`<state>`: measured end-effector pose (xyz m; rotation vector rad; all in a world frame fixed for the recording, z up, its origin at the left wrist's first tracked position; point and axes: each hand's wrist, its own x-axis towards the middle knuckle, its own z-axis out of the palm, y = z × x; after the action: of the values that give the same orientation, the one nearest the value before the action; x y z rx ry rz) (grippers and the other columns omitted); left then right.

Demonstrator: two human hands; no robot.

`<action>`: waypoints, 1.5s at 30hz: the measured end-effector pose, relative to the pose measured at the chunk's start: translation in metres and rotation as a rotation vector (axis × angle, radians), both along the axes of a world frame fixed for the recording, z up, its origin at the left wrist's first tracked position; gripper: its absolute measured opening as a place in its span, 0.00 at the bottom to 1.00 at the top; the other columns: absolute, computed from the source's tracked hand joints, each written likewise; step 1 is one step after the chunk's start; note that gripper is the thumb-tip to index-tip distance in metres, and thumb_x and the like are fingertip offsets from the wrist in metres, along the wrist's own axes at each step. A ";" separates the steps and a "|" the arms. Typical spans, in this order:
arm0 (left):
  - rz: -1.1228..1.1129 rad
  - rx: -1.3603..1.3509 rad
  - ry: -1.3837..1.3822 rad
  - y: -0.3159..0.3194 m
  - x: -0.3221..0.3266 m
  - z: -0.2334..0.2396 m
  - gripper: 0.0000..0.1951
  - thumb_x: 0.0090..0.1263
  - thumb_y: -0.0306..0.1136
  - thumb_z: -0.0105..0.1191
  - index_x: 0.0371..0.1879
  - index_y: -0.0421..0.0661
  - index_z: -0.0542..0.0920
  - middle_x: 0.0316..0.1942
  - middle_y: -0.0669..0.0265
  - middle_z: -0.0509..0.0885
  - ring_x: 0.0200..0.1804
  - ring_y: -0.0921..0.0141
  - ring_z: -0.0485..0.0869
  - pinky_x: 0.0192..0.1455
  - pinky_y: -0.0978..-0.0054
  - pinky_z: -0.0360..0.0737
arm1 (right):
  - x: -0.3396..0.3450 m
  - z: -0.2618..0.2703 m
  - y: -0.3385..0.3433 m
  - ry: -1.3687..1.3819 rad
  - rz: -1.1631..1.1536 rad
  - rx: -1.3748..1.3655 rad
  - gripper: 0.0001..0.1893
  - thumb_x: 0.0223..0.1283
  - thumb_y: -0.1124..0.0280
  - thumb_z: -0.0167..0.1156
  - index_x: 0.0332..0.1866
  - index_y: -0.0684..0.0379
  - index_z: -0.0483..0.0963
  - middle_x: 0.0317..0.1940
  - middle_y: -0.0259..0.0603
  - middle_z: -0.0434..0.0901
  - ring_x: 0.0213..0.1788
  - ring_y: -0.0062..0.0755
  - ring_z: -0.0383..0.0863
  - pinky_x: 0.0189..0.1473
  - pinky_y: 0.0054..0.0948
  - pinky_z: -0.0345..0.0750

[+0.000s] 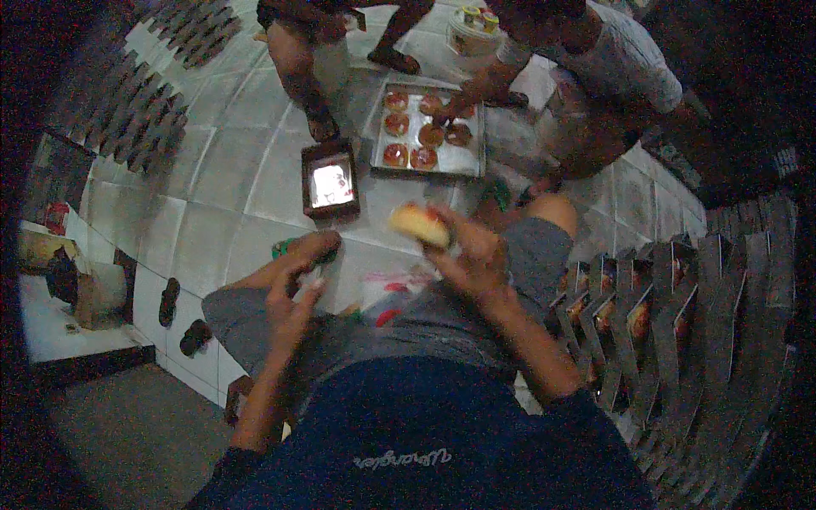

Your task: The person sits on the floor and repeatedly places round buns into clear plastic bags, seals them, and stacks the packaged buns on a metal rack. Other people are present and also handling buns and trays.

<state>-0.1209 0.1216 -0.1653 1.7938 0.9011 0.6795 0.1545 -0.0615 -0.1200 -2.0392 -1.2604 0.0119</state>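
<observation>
My right hand [475, 255] holds a round bread bun [417, 226] by its edge, tilted so that its pale side and reddish-brown top both show. The bun is blurred. My left hand [296, 299] is raised over my left thigh with thumb and forefinger apart; a pale patch lies between them, and I cannot tell whether it is something thin held there. Below, between my legs, lies a clear plastic sheet or wrapper with red marks [395, 287]. Beyond my hands, a metal tray [468, 167] bears several brown-topped buns [423, 157].
Another person's hand [456, 105] reaches into the tray. A dark-framed lit screen [331, 185] lies left of it on the tiled floor [217, 172]. Behind stands a white bucket [472, 38]. Stacked grey packages [644, 312] rise at right, others [137, 121] at left. Dark sandals [194, 338] lie at left.
</observation>
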 end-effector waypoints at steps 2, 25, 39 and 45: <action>0.117 0.016 0.226 0.021 -0.044 0.003 0.17 0.70 0.29 0.66 0.55 0.37 0.83 0.50 0.59 0.87 0.52 0.67 0.86 0.59 0.68 0.81 | 0.055 -0.013 0.034 -0.342 0.043 0.088 0.36 0.47 0.70 0.76 0.67 0.56 0.76 0.63 0.42 0.84 0.58 0.45 0.87 0.58 0.41 0.81; -0.683 0.417 0.638 -0.052 0.027 -0.077 0.15 0.64 0.37 0.67 0.46 0.44 0.86 0.49 0.53 0.86 0.53 0.49 0.84 0.57 0.50 0.81 | 0.015 -0.127 0.046 0.274 0.306 -0.416 0.27 0.64 0.51 0.70 0.56 0.64 0.84 0.51 0.55 0.88 0.52 0.49 0.90 0.58 0.42 0.83; -0.542 0.530 0.086 -0.057 0.013 -0.060 0.05 0.60 0.21 0.63 0.32 0.40 0.80 0.54 0.51 0.84 0.50 0.49 0.83 0.58 0.49 0.80 | -0.045 -0.097 0.015 0.230 0.554 -0.458 0.20 0.53 0.56 0.74 0.47 0.57 0.87 0.42 0.48 0.90 0.46 0.50 0.89 0.52 0.44 0.83; -0.389 0.401 0.198 -0.072 0.009 -0.026 0.09 0.63 0.26 0.67 0.33 0.42 0.79 0.41 0.55 0.86 0.40 0.56 0.85 0.48 0.59 0.82 | -0.039 -0.097 0.010 0.292 0.636 -0.426 0.12 0.55 0.62 0.71 0.37 0.60 0.88 0.35 0.45 0.90 0.38 0.43 0.89 0.47 0.41 0.83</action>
<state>-0.1123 0.0496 -0.1918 2.3455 0.5355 0.4559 0.1156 -0.0511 -0.2167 -1.7813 -1.7584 0.9052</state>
